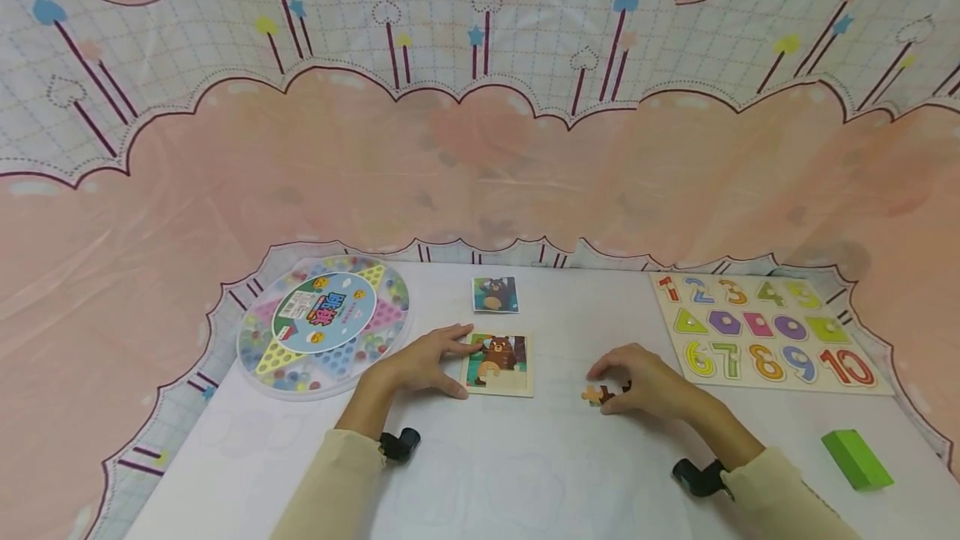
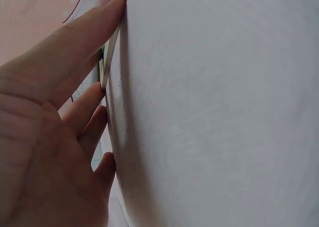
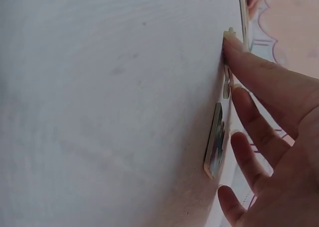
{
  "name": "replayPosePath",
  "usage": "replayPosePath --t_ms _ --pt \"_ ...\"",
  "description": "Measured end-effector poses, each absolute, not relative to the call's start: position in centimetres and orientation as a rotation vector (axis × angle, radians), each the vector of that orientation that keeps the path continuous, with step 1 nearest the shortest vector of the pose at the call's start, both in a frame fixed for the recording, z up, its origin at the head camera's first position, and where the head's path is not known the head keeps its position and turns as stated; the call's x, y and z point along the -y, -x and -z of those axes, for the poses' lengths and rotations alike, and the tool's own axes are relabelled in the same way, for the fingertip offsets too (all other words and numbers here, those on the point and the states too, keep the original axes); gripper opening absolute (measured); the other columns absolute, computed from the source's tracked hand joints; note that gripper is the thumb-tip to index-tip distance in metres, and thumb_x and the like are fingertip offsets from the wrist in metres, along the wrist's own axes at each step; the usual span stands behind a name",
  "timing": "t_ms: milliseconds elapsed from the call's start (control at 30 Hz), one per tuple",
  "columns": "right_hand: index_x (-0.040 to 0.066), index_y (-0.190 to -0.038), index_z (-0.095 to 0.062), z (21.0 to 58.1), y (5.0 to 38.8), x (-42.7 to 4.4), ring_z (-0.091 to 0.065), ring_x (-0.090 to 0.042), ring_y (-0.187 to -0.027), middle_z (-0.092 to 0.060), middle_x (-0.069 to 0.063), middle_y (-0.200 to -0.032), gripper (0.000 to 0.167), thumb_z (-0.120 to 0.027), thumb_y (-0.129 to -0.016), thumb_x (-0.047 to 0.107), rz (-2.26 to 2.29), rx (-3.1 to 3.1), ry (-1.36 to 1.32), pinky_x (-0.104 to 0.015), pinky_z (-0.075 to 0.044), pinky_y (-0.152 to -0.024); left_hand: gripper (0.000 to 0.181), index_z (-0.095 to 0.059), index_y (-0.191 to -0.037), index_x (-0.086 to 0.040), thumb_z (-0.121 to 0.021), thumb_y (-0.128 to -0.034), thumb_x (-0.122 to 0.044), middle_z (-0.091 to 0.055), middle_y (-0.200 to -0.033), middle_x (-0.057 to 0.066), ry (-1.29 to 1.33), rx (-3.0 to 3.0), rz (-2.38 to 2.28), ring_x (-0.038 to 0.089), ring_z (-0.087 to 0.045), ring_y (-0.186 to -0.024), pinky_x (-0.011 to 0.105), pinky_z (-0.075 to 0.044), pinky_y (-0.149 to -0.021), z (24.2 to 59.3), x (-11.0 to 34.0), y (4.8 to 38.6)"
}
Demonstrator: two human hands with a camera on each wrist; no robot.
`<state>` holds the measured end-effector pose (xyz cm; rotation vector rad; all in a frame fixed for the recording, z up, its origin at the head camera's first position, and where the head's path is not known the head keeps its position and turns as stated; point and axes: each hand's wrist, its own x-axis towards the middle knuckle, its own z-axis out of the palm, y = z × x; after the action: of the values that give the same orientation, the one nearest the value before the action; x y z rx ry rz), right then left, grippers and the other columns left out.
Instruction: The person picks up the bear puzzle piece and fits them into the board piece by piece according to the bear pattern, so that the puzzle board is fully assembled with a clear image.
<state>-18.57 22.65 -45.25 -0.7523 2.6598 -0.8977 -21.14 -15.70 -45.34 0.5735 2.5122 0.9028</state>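
A wooden jigsaw board [image 1: 501, 387] with a bear picture lies in the middle of the table, a gap in its lower right part. My left hand [image 1: 429, 363] rests at its left side, index finger on the picture and thumb at the lower corner; the left wrist view shows the board edge [image 2: 107, 70] by these fingers. To the right, my right hand [image 1: 647, 382] arches over loose jigsaw pieces [image 1: 592, 395]. In the right wrist view, the thumb touches a piece and another piece [image 3: 215, 142] lies under the spread fingers, which are not closed round it.
Behind the board lies a bear picture card [image 1: 495, 295]. A round Chinese checkers set [image 1: 324, 327] with marbles is at the left. On the right are a wooden number board [image 1: 772, 332] and a green block [image 1: 857, 460]. A patterned cloth [image 1: 480, 165] hangs behind the table.
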Motion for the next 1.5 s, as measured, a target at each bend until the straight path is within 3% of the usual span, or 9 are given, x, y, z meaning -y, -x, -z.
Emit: replayPosePath --t_ms 133,300,567,833,900,1000,1100,1500 --pt "0.021 -0.108 -0.076 45.1 18.6 -22.6 -0.054 -0.012 -0.103 -0.072 0.008 -0.105 0.032 -0.088 -0.078 0.027 0.907 -2.646 0.761 -0.025 -0.047 -0.087 0.074 -0.06 -0.144 -0.021 -0.09 -0.0762 -0.023 -0.03 -0.17 0.003 -0.558 -2.512 -0.912 0.035 -0.018 -0.161 0.059 -0.019 -0.129 45.3 15.7 21.2" --pt "0.022 -0.103 -0.077 45.1 18.7 -22.6 -0.056 -0.011 -0.098 -0.073 0.012 -0.098 0.027 -0.088 -0.079 0.027 0.901 -2.641 0.787 -0.027 -0.045 -0.089 0.074 -0.06 -0.144 -0.021 -0.09 -0.0767 -0.023 -0.03 -0.17 0.002 -0.552 -2.506 -0.915 0.034 -0.018 -0.161 0.059 -0.019 -0.13 45.4 15.7 21.3" --pt "0.022 -0.101 -0.078 44.7 18.8 -22.5 -0.055 -0.011 -0.099 -0.073 0.011 -0.099 0.024 -0.088 -0.079 0.025 0.899 -2.622 0.764 -0.034 -0.044 -0.093 0.074 -0.06 -0.143 -0.021 -0.09 -0.0758 -0.022 -0.03 -0.17 0.002 -0.562 -2.51 -0.913 0.035 -0.018 -0.161 0.059 -0.018 -0.13 45.4 15.7 21.2" --pt "0.019 -0.101 -0.077 43.8 19.3 -22.1 -0.065 -0.014 -0.103 -0.077 0.008 -0.1 0.021 -0.085 -0.082 0.023 0.954 -2.615 0.729 -0.059 -0.049 -0.106 0.073 -0.059 -0.144 -0.022 -0.089 -0.0773 -0.025 -0.029 -0.17 0.0 -0.545 -2.51 -0.906 0.033 -0.017 -0.161 0.059 -0.018 -0.13 45.3 15.6 21.2" --pt "0.017 -0.104 -0.076 43.6 19.5 -22.0 -0.068 -0.013 -0.101 -0.077 0.005 -0.101 0.021 -0.083 -0.084 0.021 1.01 -2.595 0.722 -0.053 -0.054 -0.103 0.073 -0.06 -0.144 -0.022 -0.089 -0.0769 -0.024 -0.029 -0.17 0.001 -0.546 -2.511 -0.904 0.034 -0.017 -0.161 0.06 -0.018 -0.13 45.3 15.7 21.1" --pt "0.014 -0.106 -0.076 43.6 19.8 -21.6 -0.069 -0.009 -0.095 -0.077 -0.002 -0.104 0.021 -0.082 -0.086 0.016 1.109 -2.55 0.719 -0.032 -0.062 -0.089 0.073 -0.059 -0.144 -0.02 -0.089 -0.0771 -0.023 -0.029 -0.17 0.003 -0.567 -2.512 -0.908 0.036 -0.017 -0.161 0.06 -0.018 -0.129 45.3 15.7 21.1" --pt "0.011 -0.106 -0.076 43.8 19.9 -21.1 -0.069 -0.007 -0.092 -0.075 -0.008 -0.106 0.021 -0.081 -0.086 0.012 1.193 -2.512 0.731 -0.018 -0.06 -0.078 0.073 -0.059 -0.144 -0.02 -0.089 -0.0776 -0.023 -0.029 -0.17 0.003 -0.574 -2.508 -0.911 0.035 -0.017 -0.161 0.059 -0.018 -0.13 45.3 15.7 21.2" --pt "0.008 -0.104 -0.08 45.1 19.6 -17.9 -0.064 -0.006 -0.091 -0.073 -0.007 -0.111 0.021 -0.082 -0.084 0.011 1.176 -2.535 0.747 -0.015 -0.057 -0.077 0.074 -0.059 -0.145 -0.021 -0.089 -0.0772 -0.024 -0.029 -0.17 0.002 -0.578 -2.513 -0.908 0.034 -0.018 -0.161 0.058 -0.018 -0.13 45.7 15.9 21.3"
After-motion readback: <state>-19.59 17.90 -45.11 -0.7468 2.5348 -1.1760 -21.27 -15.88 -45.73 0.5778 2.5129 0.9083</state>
